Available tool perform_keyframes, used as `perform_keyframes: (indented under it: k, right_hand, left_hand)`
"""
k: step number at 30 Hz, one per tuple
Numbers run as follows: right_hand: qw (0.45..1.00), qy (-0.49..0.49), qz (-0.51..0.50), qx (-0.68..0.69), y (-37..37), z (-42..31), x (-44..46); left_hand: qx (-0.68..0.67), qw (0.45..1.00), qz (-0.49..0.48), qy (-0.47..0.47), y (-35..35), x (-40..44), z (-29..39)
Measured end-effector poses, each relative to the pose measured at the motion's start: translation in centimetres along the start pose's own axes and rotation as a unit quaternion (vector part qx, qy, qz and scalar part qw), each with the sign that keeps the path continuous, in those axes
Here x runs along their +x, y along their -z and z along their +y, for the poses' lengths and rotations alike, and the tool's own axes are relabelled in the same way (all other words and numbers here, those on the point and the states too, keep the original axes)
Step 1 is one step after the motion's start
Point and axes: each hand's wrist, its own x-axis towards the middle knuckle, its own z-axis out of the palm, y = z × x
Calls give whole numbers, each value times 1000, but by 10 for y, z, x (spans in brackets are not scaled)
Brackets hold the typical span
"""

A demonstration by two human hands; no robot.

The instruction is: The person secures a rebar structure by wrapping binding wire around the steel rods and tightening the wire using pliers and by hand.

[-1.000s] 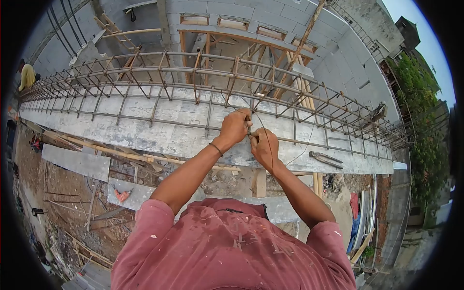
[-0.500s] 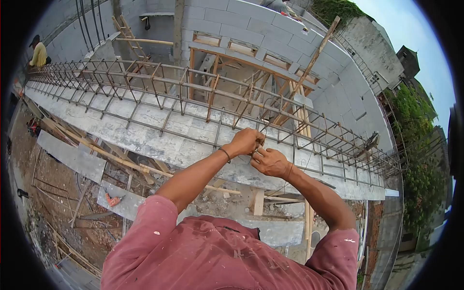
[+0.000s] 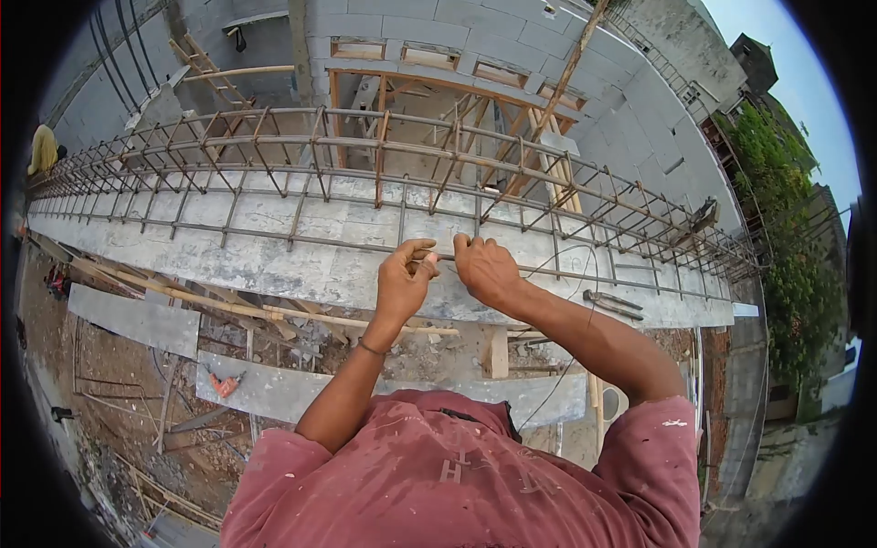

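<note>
My left hand [image 3: 404, 281] is at the lower bar of the rebar cage [image 3: 352, 242], its thumb and fingers curled close together; whether anything is between them is too small to tell. Just to its right, my right hand [image 3: 489, 272] is closed at the same bar, near a crossing bar. A thin dark wire [image 3: 594, 274] loops out beside my right hand and down past the forearm. The cage lies along a pale, stained board surface [image 3: 274, 265]. Pincers [image 3: 614, 305] rest on the board to the right of my right hand.
A person in yellow [image 3: 43, 151] is at the cage's far left end. Below the board are bamboo poles [image 3: 228, 304], grey panels [image 3: 137, 318] and an orange tool [image 3: 225, 384]. A grey block wall [image 3: 402, 32] stands beyond the cage, with a slanted wooden pole [image 3: 574, 64].
My hands, earlier together at a bar crossing, have moved apart, the left one shifting left. The pincers, mostly hidden half a second ago, show again. The camera view has shifted.
</note>
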Motion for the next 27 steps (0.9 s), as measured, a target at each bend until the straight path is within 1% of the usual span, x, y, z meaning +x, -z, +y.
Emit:
perform_keyframes:
  k: [3, 4, 5, 6, 7, 8, 9, 10, 11, 12, 13, 15, 16, 17, 18, 19, 20, 21, 22, 23, 24, 25, 26, 27]
  right_hand:
    - [986, -111, -7, 127, 5, 1, 10]
    - [977, -147, 1, 156, 5, 3, 10]
    - [973, -169, 0, 159, 3, 3, 9]
    - [959, -203, 11, 197, 2, 4, 8]
    - [944, -232, 24, 233, 2, 4, 7]
    - [942, -240, 24, 234, 2, 2, 5]
    - [951, -228, 33, 206, 2, -7, -1]
    - [959, -214, 43, 179, 2, -14, -9]
    - [958, -217, 45, 182, 2, -17, -23]
    - [963, -87, 173, 188, 2, -18, -43]
    - [936, 49, 294, 190, -1, -19, -64]
    - [929, 115, 235, 262, -7, -6, -112]
    - [937, 109, 219, 249, -12, 7, -141]
    - [949, 91, 218, 207, -20, 24, -168]
    - [957, 71, 238, 148, -30, 47, -193]
    - [968, -17, 225, 113, -41, 70, -220]
    - [946, -121, 263, 142, -58, 99, -241]
    - [928, -244, 253, 127, -62, 129, -253]
    - [917, -306, 235, 101, -57, 157, -258]
    - [918, -330, 199, 94, -52, 181, -259]
    - [931, -294, 203, 66, -57, 204, -262]
    - [947, -268, 165, 70, -59, 222, -262]
    - [960, -241, 127, 70, -60, 234, -259]
    - [964, -226, 127, 67, -62, 238, -256]
  left_hand:
    - [-55, 997, -19, 52, 5, -37, 5]
    - [-53, 996, -45, 60, 5, -48, 6]
    - [-63, 993, -44, 90, 6, -57, 8]
    - [-71, 989, -39, 120, 4, -63, 7]
    - [-69, 989, -51, 124, -2, -67, 6]
    - [-119, 977, -53, 168, -9, -70, 5]
    - [-167, 961, -51, 213, -16, -72, 4]
    - [-162, 962, -56, 214, -21, -72, 1]
    - [-242, 933, -66, 260, -26, -69, -3]
    - [-320, 895, -72, 303, -30, -68, -5]
    - [-319, 896, -66, 303, -33, -66, -3]
    - [-365, 857, -110, 347, -37, -60, 5]
    - [-369, 860, -87, 342, -37, -59, 8]
    - [-406, 833, -111, 360, -39, -57, 12]
    - [-443, 804, -137, 374, -42, -54, 15]
    - [-451, 794, -137, 384, -44, -52, 16]
    - [-459, 798, -122, 373, -48, -49, 15]
    - [-493, 769, -121, 387, -53, -47, 12]
    - [-528, 738, -121, 402, -59, -46, 10]
    - [-537, 738, -108, 394, -66, -46, 7]
    - [-581, 700, -121, 396, -73, -45, 5]
    - [-623, 661, -139, 394, -79, -43, 5]
    - [-631, 662, -131, 382, -86, -42, 8]
    - [-647, 645, -127, 386, -93, -41, 12]
